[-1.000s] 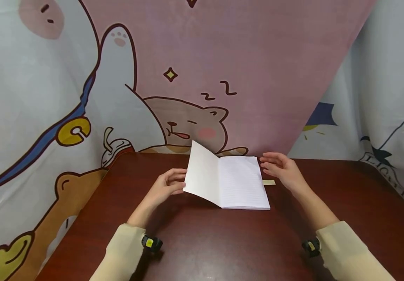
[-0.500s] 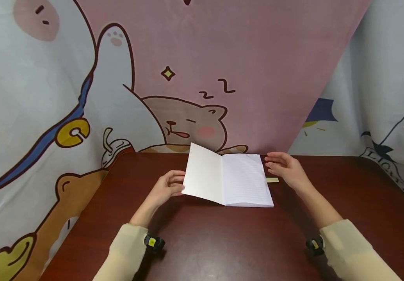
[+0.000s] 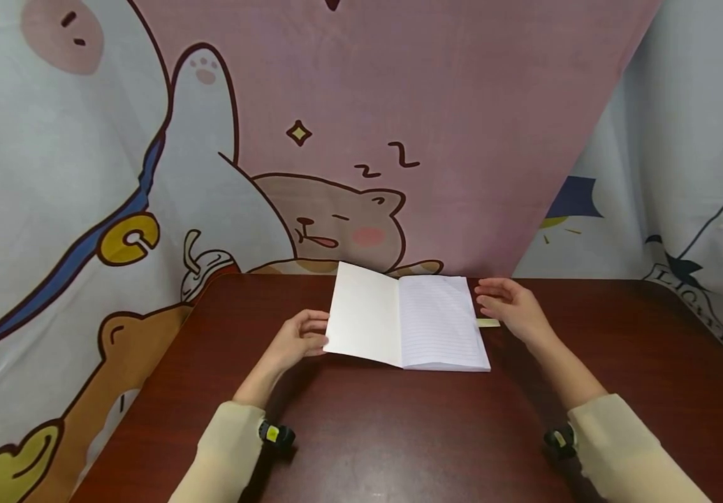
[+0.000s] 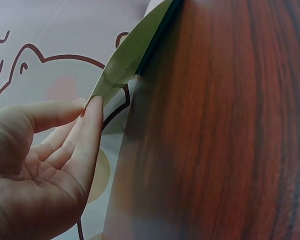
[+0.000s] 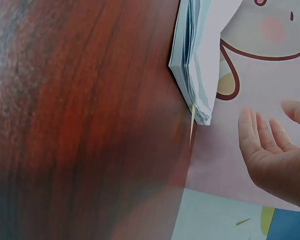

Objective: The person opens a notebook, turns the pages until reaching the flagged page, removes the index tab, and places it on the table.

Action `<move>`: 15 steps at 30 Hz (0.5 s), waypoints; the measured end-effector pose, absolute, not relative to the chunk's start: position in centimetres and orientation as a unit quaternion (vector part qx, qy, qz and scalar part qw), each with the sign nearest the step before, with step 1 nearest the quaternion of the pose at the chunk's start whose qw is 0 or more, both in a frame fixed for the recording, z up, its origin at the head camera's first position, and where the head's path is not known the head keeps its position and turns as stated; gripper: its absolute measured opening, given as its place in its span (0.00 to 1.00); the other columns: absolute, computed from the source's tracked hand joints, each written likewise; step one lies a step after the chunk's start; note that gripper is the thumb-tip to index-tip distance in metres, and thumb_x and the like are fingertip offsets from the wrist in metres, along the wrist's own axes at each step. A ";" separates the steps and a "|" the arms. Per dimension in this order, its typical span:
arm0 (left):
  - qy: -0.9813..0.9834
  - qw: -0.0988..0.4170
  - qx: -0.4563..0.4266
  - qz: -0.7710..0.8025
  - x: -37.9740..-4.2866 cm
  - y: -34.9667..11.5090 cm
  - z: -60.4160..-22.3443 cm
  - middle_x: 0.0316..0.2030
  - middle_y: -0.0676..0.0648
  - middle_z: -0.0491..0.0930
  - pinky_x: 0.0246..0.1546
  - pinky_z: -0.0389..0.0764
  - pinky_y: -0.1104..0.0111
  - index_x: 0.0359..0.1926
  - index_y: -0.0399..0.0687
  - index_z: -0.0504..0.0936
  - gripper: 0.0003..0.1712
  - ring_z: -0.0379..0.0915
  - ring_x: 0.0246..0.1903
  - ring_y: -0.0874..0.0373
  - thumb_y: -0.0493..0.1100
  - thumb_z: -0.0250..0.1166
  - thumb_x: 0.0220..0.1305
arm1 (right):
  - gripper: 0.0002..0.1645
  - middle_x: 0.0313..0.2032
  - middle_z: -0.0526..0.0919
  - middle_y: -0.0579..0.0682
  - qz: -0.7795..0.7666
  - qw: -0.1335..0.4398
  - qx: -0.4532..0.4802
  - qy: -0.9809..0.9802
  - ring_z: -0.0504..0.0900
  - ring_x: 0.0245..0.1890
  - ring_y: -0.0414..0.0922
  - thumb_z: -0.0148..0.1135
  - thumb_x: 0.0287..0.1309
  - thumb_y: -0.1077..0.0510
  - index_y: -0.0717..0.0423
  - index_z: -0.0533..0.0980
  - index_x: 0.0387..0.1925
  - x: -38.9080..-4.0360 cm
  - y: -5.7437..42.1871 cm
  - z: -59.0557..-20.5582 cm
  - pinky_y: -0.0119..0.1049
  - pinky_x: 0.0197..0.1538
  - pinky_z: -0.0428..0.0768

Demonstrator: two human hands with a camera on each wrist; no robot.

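as the head view shows, a white lined-paper notebook (image 3: 436,325) lies open on a dark-red wooden table (image 3: 411,426); left wrist: left hand (image 4: 47,170) pinches its pale flat cover (image 4: 126,55), which a slip could drop; right wrist: right hand (image 5: 282,165), fingers parted, holds nothing

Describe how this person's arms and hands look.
The left hand and right hand are bare, without gloves. The sleeves are plain pale cream and stop short of the hands. At each sleeve's end sits a small black device with a yellow patch; no cable shows.
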State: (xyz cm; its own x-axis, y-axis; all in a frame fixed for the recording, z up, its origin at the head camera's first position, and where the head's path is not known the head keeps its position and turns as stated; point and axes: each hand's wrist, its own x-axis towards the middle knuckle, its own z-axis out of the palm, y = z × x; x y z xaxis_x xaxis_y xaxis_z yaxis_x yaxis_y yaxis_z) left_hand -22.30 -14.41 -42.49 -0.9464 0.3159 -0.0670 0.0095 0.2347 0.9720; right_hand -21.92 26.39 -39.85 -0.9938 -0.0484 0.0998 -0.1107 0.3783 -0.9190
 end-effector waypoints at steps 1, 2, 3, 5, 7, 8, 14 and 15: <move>0.775 0.127 0.103 0.610 -22.3 -14.4 -42.5 0.59 0.28 0.74 0.41 0.86 0.66 0.64 0.31 0.69 0.26 0.82 0.43 0.56 0.28 0.60 0.66 | 0.28 0.61 0.72 0.73 0.554 0.028 0.047 -0.831 0.78 0.40 0.23 0.57 0.70 0.59 0.71 0.65 0.65 -21.9 26.4 -39.9 0.26 0.48 0.83; 0.775 0.129 0.102 0.610 -22.3 -14.4 -42.6 0.59 0.28 0.75 0.41 0.86 0.66 0.64 0.31 0.69 0.26 0.82 0.43 0.56 0.28 0.60 0.66 | 0.28 0.61 0.72 0.74 0.551 0.029 0.047 -0.833 0.78 0.41 0.23 0.57 0.70 0.59 0.71 0.65 0.65 -21.9 26.4 -40.0 0.26 0.48 0.83; 0.775 0.131 0.099 0.610 -22.3 -14.4 -42.6 0.59 0.29 0.75 0.42 0.86 0.65 0.64 0.32 0.69 0.26 0.82 0.43 0.57 0.28 0.60 0.66 | 0.29 0.61 0.72 0.74 0.551 0.030 0.046 -0.833 0.78 0.41 0.23 0.57 0.70 0.58 0.71 0.66 0.65 -21.9 26.4 -40.1 0.26 0.48 0.83; 0.776 0.133 0.096 0.608 -22.3 -14.3 -42.7 0.58 0.29 0.75 0.42 0.86 0.65 0.64 0.31 0.69 0.25 0.82 0.42 0.57 0.28 0.61 0.66 | 0.28 0.61 0.72 0.74 0.552 0.027 0.042 -0.833 0.78 0.41 0.24 0.57 0.70 0.59 0.71 0.65 0.65 -21.8 26.4 -40.2 0.27 0.49 0.84; 0.780 0.135 0.092 0.604 -22.4 -14.3 -42.8 0.58 0.29 0.75 0.42 0.86 0.64 0.63 0.31 0.69 0.25 0.81 0.41 0.57 0.28 0.61 0.66 | 0.29 0.61 0.72 0.73 0.553 0.022 0.039 -0.832 0.79 0.42 0.25 0.57 0.70 0.59 0.71 0.65 0.66 -21.8 26.4 -40.2 0.29 0.50 0.84; 0.782 0.135 0.092 0.601 -22.4 -14.4 -42.8 0.58 0.29 0.75 0.42 0.86 0.64 0.63 0.31 0.69 0.25 0.81 0.41 0.57 0.29 0.61 0.66 | 0.29 0.61 0.72 0.73 0.552 0.020 0.038 -0.833 0.79 0.43 0.26 0.57 0.71 0.59 0.71 0.64 0.66 -21.8 26.5 -40.3 0.30 0.51 0.84; 0.790 0.141 0.088 0.590 -22.5 -14.6 -43.0 0.58 0.27 0.74 0.44 0.86 0.63 0.63 0.29 0.68 0.25 0.82 0.42 0.54 0.29 0.61 0.66 | 0.30 0.62 0.72 0.72 0.552 0.015 0.033 -0.833 0.79 0.44 0.28 0.57 0.71 0.57 0.71 0.64 0.67 -22.1 26.5 -40.7 0.31 0.51 0.84; 0.790 0.143 0.087 0.590 -22.6 -14.6 -43.1 0.58 0.27 0.74 0.44 0.86 0.62 0.62 0.28 0.68 0.25 0.82 0.42 0.54 0.29 0.61 0.66 | 0.30 0.62 0.72 0.72 0.552 0.015 0.033 -0.833 0.79 0.44 0.28 0.57 0.71 0.58 0.71 0.64 0.67 -22.1 26.6 -40.8 0.31 0.51 0.84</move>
State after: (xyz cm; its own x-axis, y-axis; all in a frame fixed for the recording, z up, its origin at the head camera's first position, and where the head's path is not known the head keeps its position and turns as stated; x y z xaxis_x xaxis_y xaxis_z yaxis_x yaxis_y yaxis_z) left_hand -22.59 -14.58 -43.12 -0.9440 0.3064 -0.1225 -0.0302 0.2895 0.9567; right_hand -22.12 26.55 -40.81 -0.9974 -0.0382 0.0615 -0.0716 0.3885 -0.9186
